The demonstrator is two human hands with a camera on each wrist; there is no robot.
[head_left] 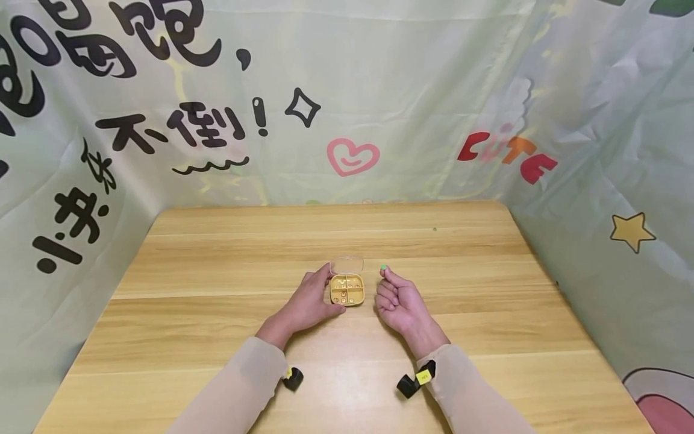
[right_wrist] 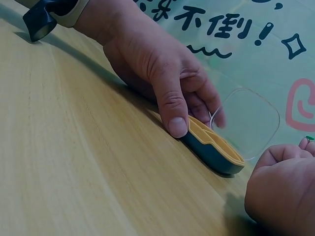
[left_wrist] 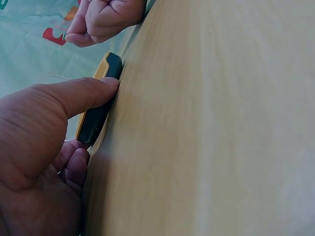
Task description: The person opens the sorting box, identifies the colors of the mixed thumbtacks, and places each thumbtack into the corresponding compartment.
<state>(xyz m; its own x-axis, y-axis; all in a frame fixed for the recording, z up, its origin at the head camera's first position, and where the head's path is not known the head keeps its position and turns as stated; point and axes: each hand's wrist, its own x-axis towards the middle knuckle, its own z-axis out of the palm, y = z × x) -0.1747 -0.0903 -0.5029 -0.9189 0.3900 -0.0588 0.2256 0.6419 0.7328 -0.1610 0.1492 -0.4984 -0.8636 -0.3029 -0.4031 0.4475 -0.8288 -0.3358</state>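
A small pill box (head_left: 347, 290) with a yellow divided inside and a dark green outer shell (right_wrist: 211, 156) lies on the table. Its clear lid (head_left: 347, 264) stands raised at the far side. Small pale or clear pieces seem to sit in its compartments, too small to make out. My left hand (head_left: 309, 301) grips the box from the left, thumb (left_wrist: 93, 96) along the near side, fingers around the far left. To the right of the box, my right hand (head_left: 400, 304) is raised, pinching a tiny green piece (head_left: 383, 267) between thumb and forefinger, its other fingers curled.
The wooden table (head_left: 217, 253) carries a tiny green speck (head_left: 434, 229) toward the back right. Printed cloth (head_left: 412, 90) hangs behind and along both sides. Each wrist wears a black camera mount (head_left: 409, 386) near the sleeve cuff.
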